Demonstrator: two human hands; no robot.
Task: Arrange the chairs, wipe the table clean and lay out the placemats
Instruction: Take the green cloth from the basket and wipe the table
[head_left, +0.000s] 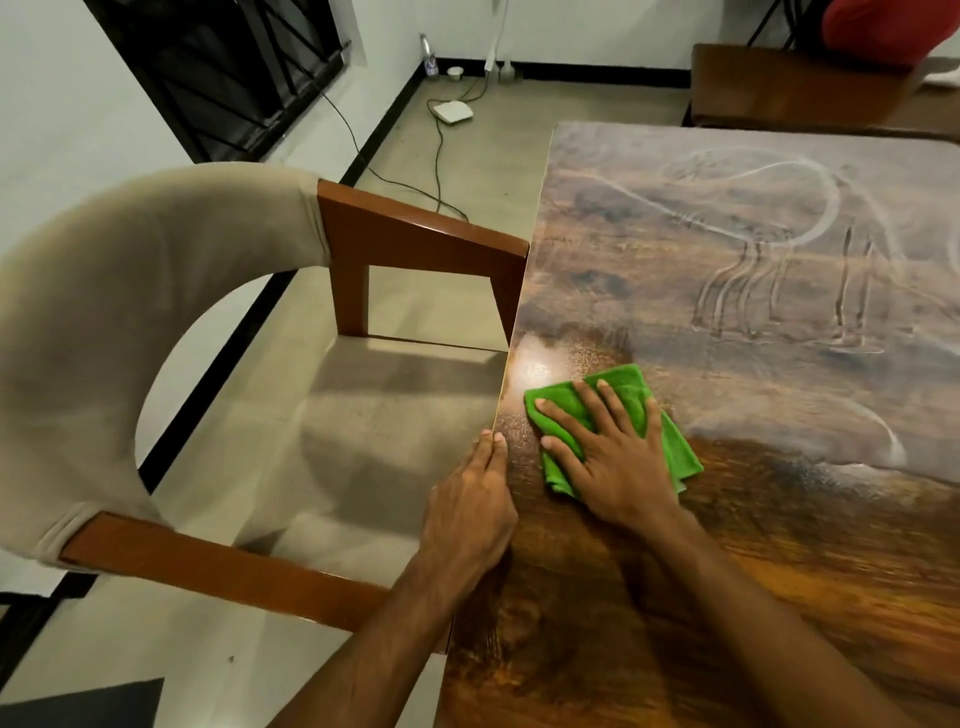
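Note:
A dark wooden table (727, 545) fills the right side; its far part is dusty with finger-drawn streaks, its near part looks wiped and glossy. My right hand (608, 452) presses flat on a green cloth (675, 441) near the table's left edge. My left hand (467, 509) rests on that left edge, fingers curled over it, holding nothing else. A beige upholstered chair (130, 322) with wooden arms stands at the table's left side, its arm tips touching the edge. No placemats are in view.
A second wooden table or bench (810, 93) stands at the back right with a red object (883, 26) on it. A white device (452, 111) with cables lies on the floor by the barred window; a bottle (428, 54) stands in the corner.

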